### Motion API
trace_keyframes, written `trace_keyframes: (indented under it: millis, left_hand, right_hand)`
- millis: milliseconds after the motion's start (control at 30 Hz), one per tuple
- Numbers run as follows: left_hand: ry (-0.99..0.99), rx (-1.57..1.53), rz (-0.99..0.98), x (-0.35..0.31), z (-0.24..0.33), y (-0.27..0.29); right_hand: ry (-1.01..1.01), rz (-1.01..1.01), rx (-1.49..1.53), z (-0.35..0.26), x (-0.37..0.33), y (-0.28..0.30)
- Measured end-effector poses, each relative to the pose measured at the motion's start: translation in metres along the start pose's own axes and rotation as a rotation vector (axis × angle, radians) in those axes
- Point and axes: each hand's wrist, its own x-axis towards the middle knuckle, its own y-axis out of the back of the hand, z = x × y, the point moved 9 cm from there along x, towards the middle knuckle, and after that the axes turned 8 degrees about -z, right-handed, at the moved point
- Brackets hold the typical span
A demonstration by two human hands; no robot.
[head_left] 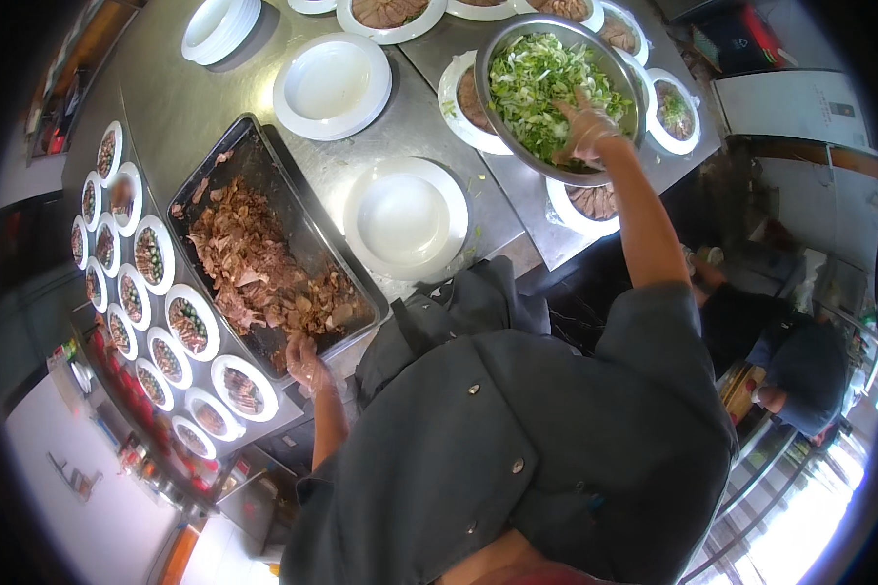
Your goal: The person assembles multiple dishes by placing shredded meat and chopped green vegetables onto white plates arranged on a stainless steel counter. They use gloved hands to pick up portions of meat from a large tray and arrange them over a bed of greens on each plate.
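Note:
In the steel bowl (pixel 513 146) of chopped greens (pixel 546 83), my right hand (pixel 587 132) rests with fingers apart on the leaves, in a clear plastic glove. My left hand (pixel 308 369), gloved too, is at the near rim of a dark rectangular tray (pixel 307 200). Its fingers look curled together beside the meat; what they hold, if anything, is hidden. Sliced brown meat (pixel 249 253) fills much of the tray. An empty white plate (pixel 405 219) lies between tray and bowl, and another white plate (pixel 332 86) sits beyond it.
Several small filled plates (pixel 192 325) stand in rows left of the tray. Plates of sliced meat (pixel 385 12) line the far side, and one (pixel 673 112) stands right of the bowl. Stacked plates (pixel 221 29) are at far left. Another person (pixel 800 361) is at the right.

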Motion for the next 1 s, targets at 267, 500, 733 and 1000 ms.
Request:
trace_keyframes:
  millis: [267, 500, 733, 1000]
  left_hand:
    - [-0.076, 0.212, -0.073, -0.007, 0.01, 0.003]
    - [-0.08, 0.045, 0.022, -0.004, -0.004, 0.009]
    - [-0.084, 0.217, -0.017, -0.002, 0.025, 0.007]
    - [-0.094, 0.186, -0.025, 0.028, -0.011, 0.017]
  right_hand:
    - [0.073, 0.157, 0.214, 0.037, 0.038, 0.012]
    - [0.11, 0.451, 0.613, 0.066, 0.015, 0.045]
    - [0.107, 0.153, 1.213, 0.028, -0.03, 0.034]
    - [0.599, 0.118, 1.35, -0.178, -0.076, -0.003]
